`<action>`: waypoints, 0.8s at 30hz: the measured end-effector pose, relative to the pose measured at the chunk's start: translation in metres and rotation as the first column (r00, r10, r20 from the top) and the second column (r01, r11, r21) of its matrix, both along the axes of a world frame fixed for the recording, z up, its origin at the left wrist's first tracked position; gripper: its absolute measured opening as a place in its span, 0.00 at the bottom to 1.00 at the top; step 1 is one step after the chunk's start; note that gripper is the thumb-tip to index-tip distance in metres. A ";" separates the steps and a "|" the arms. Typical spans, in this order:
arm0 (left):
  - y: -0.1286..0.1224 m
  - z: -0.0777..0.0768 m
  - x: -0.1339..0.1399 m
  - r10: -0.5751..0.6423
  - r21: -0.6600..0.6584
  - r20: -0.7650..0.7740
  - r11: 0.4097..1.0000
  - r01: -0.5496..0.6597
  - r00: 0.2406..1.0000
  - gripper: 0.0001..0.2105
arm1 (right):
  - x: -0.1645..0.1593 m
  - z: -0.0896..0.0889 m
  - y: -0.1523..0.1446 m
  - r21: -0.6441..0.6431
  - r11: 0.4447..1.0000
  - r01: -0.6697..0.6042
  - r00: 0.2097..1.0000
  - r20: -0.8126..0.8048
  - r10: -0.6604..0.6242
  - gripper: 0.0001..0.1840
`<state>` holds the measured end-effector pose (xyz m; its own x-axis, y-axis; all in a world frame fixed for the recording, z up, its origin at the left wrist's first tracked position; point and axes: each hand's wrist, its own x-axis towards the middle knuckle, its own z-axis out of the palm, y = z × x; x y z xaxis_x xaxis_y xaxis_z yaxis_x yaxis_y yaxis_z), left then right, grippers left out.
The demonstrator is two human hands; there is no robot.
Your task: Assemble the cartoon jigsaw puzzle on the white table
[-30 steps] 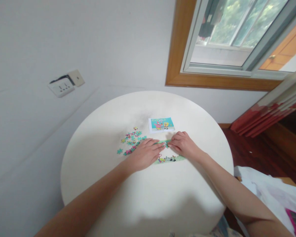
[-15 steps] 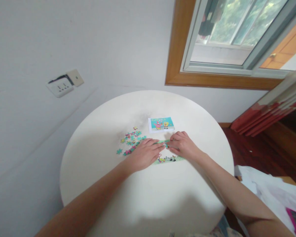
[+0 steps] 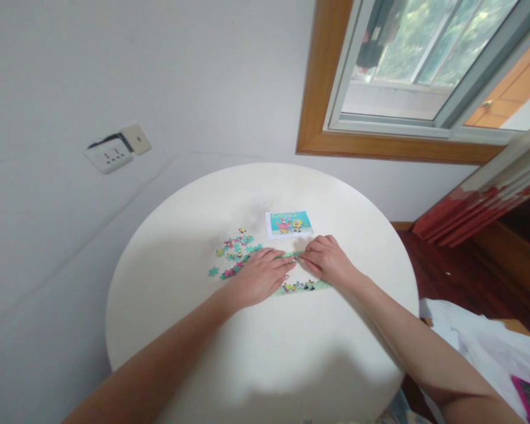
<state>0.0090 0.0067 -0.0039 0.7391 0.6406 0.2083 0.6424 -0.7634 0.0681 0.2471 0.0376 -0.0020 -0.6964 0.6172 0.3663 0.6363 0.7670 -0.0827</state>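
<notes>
My left hand (image 3: 257,278) lies palm down with fingers stretched out flat over a partly joined jigsaw puzzle (image 3: 301,287), covering its left side. The puzzle's printed lower strip shows small cartoon figures, and a green upper edge shows between my hands. My right hand (image 3: 327,259) has its fingertips pinched on a small puzzle piece (image 3: 296,258) close to my left fingertips; most of that piece is hidden. Left of my left hand lies a loose pile of teal, pink and yellow puzzle pieces (image 3: 237,255). Behind the puzzle is a picture card (image 3: 291,223) with two cartoon characters.
All of this rests on a round white table (image 3: 159,253) against a wall with a socket (image 3: 110,155). A wood-framed window (image 3: 401,148) is at the back right, beside a red and cream curtain (image 3: 450,212). White bags (image 3: 468,341) lie at the lower right.
My right fingertips have shifted slightly at the small puzzle piece, which is now more covered. My left hand keeps its place, and the view has tilted a little.
</notes>
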 end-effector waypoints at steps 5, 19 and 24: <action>0.000 0.001 0.001 0.004 -0.025 0.018 1.000 -0.003 1.000 0.17 | 0.001 -0.003 0.003 -0.038 0.999 0.002 0.996 -0.087 -0.005 0.12; 0.004 -0.004 -0.001 0.006 -0.042 0.051 0.999 -0.004 0.999 0.17 | 0.003 -0.001 0.002 -0.079 0.995 -0.063 0.998 -0.025 0.061 0.09; 0.004 -0.002 0.004 0.015 -0.007 0.016 1.000 -0.015 1.000 0.17 | 0.003 -0.002 0.003 -0.046 0.996 -0.072 0.997 -0.008 0.071 0.09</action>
<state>0.0128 0.0104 -0.0059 0.7262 0.6528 0.2156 0.6524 -0.7533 0.0833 0.2496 0.0403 -0.0038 -0.7369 0.5822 0.3436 0.5793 0.8058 -0.1229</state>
